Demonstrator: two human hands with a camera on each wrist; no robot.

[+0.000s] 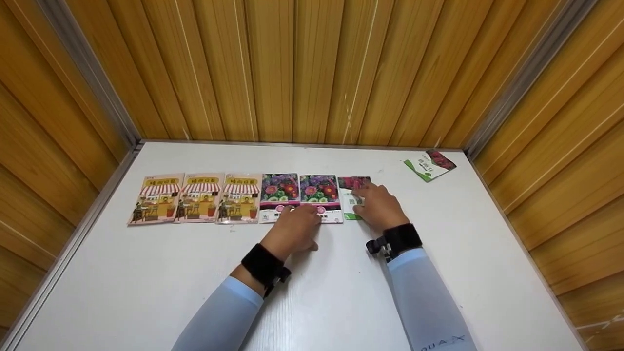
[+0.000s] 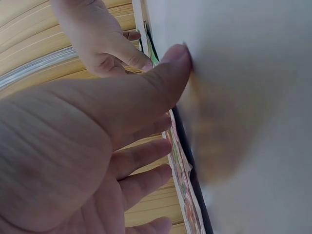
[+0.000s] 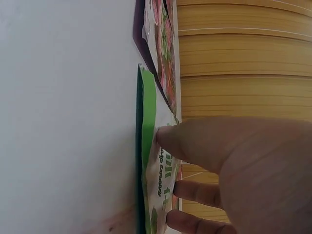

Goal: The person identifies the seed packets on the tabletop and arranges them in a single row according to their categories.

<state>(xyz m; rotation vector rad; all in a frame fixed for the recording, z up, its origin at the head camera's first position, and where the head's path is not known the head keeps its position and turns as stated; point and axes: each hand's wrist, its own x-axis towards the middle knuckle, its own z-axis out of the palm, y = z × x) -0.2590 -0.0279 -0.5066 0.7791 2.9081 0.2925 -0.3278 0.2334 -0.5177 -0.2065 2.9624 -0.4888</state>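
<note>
Two seed packets with purple and red flowers, a left one (image 1: 279,187) and a right one (image 1: 319,188), lie side by side mid-row. My left hand (image 1: 294,230) touches their lower edges with fingers extended, its thumb on the table. Just to their right lies a green-and-white packet (image 1: 348,204) with dark red flowers on top. On its printed face my right hand (image 1: 382,207) rests its thumb and fingertips, covering the right part. In the right wrist view this packet (image 3: 150,107) lies flat on the table, close beside a flower packet (image 3: 166,53).
Three pink-and-yellow packets with a striped awning, the left (image 1: 155,200), middle (image 1: 199,197) and right (image 1: 239,199), continue the row leftward. Another green-and-white packet (image 1: 428,166) lies askew at the back right. Wood-look panels (image 1: 312,73) wall the white table (image 1: 331,302) at back and sides.
</note>
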